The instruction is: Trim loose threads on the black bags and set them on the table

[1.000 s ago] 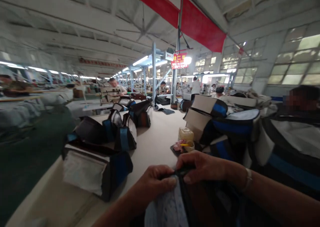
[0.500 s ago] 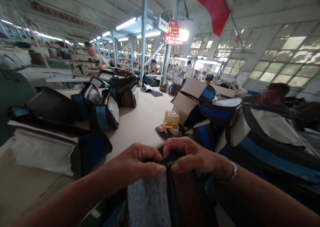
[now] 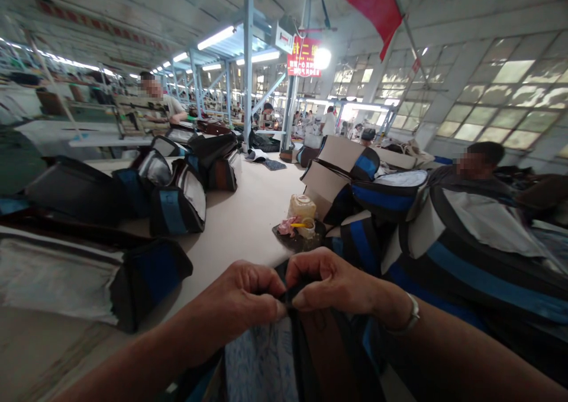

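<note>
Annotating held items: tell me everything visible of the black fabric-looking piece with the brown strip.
The black fabric-looking piece with the brown strip has a pale, blue-patterned, cloth-like side. The left hand and right hand pinch its far end, partly hiding it; the near end runs out of frame.

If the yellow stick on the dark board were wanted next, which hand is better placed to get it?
Probably the right hand: in this view it is nearer the yellow stick, while the left hand lies farther off. Both appear to be pinching the dark-edged piece, though.
</note>
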`<state>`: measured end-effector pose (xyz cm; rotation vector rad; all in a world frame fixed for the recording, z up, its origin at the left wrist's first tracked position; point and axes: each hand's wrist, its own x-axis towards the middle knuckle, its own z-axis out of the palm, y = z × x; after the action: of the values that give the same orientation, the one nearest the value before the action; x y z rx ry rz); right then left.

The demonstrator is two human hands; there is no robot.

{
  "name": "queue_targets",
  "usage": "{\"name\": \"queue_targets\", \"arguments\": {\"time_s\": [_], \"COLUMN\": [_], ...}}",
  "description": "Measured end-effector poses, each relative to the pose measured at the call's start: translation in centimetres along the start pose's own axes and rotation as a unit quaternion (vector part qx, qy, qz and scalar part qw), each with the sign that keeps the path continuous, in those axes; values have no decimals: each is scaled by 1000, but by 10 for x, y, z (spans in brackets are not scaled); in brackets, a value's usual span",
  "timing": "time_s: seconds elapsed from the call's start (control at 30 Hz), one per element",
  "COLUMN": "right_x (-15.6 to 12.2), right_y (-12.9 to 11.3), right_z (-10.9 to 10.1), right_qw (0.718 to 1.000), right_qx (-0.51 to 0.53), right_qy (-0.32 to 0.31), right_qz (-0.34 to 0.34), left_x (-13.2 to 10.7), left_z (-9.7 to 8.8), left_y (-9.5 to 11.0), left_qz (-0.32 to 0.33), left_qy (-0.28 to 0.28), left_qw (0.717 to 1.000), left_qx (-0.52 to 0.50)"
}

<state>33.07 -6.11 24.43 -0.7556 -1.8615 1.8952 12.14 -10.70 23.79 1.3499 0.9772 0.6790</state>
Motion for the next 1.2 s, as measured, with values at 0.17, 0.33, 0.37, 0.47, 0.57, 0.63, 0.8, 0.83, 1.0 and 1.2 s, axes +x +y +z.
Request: {"name": "queue_targets", "arguments": {"time_s": [0.17, 0.33, 0.37, 0.47, 0.57, 0.63, 0.8, 0.83, 1.0, 1.2], "right_x": [0, 0, 0, -1, -3, -6, -9, -8, -5, -2], "right_y": [-2, -4, -4, -2, -1, -3, -12, -13, -13, -12], "right_z": [4, 9, 10, 11, 13, 15, 23, 25, 28, 22], "right_qw": [1000, 1000, 1000, 999, 999, 996, 938, 920, 875, 958], "right_qx": [-13, -15, -17, -29, -44, -83, -325, -366, -446, -275], "right_qy": [22, 20, 18, 17, 24, 33, 90, 103, 121, 72], "right_qz": [-4, -2, 5, 5, -14, -28, -83, -96, -147, -47], "left_x": [-3, -8, -8, -10, -12, -14, -17, -17, -17, -16], "left_z": [0, -2, -2, -3, -1, 2, 9, 11, 16, 6], "left_y": [0, -4, -5, -4, 1, 3, 1, 0, -3, -9], "left_qz": [4, 1, 0, 18, 57, 90, 138, 141, 136, 105], "left_qy": [7, -11, -10, -7, 13, 29, 68, 78, 101, 53], "left_qw": [1000, 998, 996, 991, 976, 964, 937, 932, 930, 963], "left_qx": [11, 64, 84, 135, 211, 249, 313, 326, 327, 243]}}
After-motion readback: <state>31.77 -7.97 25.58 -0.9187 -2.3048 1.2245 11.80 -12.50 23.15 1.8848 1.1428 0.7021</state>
